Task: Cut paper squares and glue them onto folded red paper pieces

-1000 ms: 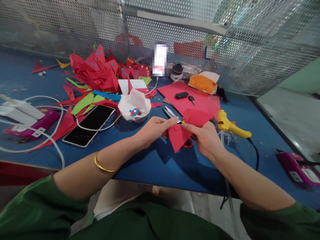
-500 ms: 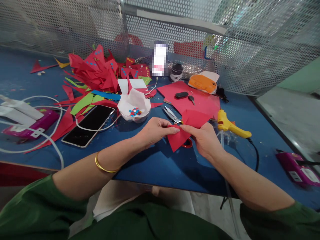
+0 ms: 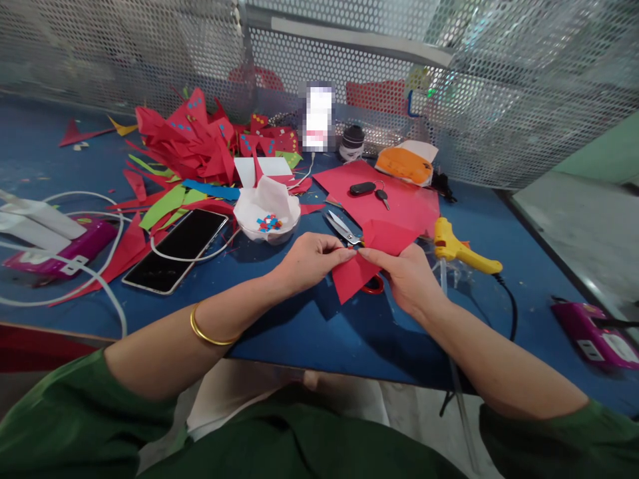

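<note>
Between my two hands is a piece of red paper [image 3: 349, 276], one corner of it hanging down over the table. My left hand [image 3: 312, 259] pinches its upper left edge with thumb and fingers. My right hand [image 3: 407, 273] grips it from the other side, thumb on top and fingers hidden behind. The thumbs almost meet in the middle. Behind the paper lies a pair of scissors [image 3: 343, 228], blades pointing up and left, with a red handle [image 3: 373, 285] partly showing below. A white paper-lined bowl [image 3: 249, 216] with small coloured bits stands to the left of the scissors.
A yellow glue gun [image 3: 462, 249] lies at right, its cord trailing down. Keys [image 3: 382, 196] rest on a red sheet [image 3: 412, 206]. Left are a dark phone [image 3: 182, 249], white cables, and a heap of red paper shapes [image 3: 200, 143]. A perforated metal screen [image 3: 319, 53] edges the table's back.
My left thumb and fingers have shifted slightly along the paper's upper edge. The hanging corner has swung a little to the left. My right hand stays nearly still.
</note>
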The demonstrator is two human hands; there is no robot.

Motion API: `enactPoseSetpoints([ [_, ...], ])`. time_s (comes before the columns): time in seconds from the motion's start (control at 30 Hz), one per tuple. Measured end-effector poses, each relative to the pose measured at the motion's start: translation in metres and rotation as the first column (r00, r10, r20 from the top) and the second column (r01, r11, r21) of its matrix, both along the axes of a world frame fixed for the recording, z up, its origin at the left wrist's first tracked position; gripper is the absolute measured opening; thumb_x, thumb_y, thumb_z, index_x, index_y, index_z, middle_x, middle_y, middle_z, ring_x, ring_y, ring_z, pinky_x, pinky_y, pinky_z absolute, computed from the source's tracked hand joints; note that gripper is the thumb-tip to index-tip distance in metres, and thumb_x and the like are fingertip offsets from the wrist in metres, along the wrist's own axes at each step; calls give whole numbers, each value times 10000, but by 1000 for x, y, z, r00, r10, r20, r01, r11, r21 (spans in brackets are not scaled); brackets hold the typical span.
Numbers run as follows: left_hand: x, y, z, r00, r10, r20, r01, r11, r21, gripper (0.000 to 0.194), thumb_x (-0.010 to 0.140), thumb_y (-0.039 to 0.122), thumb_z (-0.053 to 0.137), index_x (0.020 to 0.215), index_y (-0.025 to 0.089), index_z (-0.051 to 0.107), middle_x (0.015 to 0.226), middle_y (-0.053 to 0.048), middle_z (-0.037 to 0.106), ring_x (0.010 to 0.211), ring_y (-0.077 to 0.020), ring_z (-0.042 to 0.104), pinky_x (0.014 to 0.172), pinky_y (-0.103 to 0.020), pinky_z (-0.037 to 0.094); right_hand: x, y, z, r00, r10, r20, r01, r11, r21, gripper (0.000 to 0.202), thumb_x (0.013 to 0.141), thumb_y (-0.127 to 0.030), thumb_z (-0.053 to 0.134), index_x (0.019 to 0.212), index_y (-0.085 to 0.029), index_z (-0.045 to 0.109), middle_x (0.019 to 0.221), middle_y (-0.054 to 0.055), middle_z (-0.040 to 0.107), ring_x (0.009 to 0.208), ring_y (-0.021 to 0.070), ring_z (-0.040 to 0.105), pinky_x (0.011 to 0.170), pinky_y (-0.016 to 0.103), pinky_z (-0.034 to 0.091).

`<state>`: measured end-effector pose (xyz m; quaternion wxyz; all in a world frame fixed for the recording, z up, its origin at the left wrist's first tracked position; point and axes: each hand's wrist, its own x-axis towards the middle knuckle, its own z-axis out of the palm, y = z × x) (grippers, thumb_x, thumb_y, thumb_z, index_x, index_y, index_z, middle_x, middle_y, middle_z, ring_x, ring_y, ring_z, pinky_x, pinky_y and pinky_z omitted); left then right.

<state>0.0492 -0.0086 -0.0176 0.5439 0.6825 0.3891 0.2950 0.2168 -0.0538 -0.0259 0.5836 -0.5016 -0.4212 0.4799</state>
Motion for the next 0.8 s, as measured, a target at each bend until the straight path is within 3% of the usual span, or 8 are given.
enactPoseSetpoints([
  [0.23, 0, 3, -4, 999, 18, 50, -15, 998, -53, 439, 877, 513, 540, 658, 154, 666, 603, -30, 612, 572, -127, 500, 535, -260, 374, 0, 0, 1, 1000, -3, -9, 4, 1000, 9, 277, 649, -260, 843, 898, -205, 736, 933, 28, 763, 856, 218, 697, 839, 384, 549],
  [0.37, -1, 6, -7, 1000, 24, 10, -25, 999, 37, 283, 799, 382, 668, 627, 159, 638, 590, 7, 579, 557, -96, 459, 538, -242, 350, 1, 1, -1, 999, 30, 32, -30, 1000, 4, 225, 684, -283, 824, 870, -199, 729, 874, 24, 756, 802, 208, 689, 801, 376, 548],
  [0.5, -2, 7, -7, 998, 54, 17, -55, 996, 72, 253, 807, 341, 660, 628, 163, 636, 591, 16, 575, 554, -89, 446, 549, -242, 349, 2, 2, -3, 998, 57, -7, -57, 998, -31, 210, 690, -287, 820, 868, -208, 741, 857, 32, 763, 799, 219, 695, 807, 386, 547],
  [0.67, -2, 5, -3, 993, 55, 101, -39, 988, -150, 352, 843, 438, 629, 639, 154, 669, 621, -22, 630, 591, -112, 526, 600, -255, 414, 1, 2, -2, 996, 82, -18, -83, 996, -43, 224, 674, -270, 817, 882, -223, 748, 925, 35, 778, 882, 240, 706, 863, 394, 539],
  [0.8, -1, 5, -3, 973, 92, 213, -25, 954, -298, 275, 728, 419, 772, 720, 150, 716, 720, -34, 693, 664, -122, 586, 652, -255, 454, -1, -2, -1, 982, 187, 5, -186, 976, -112, 388, 667, -236, 808, 1050, -235, 748, 1029, 24, 776, 980, 227, 699, 901, 365, 522],
])
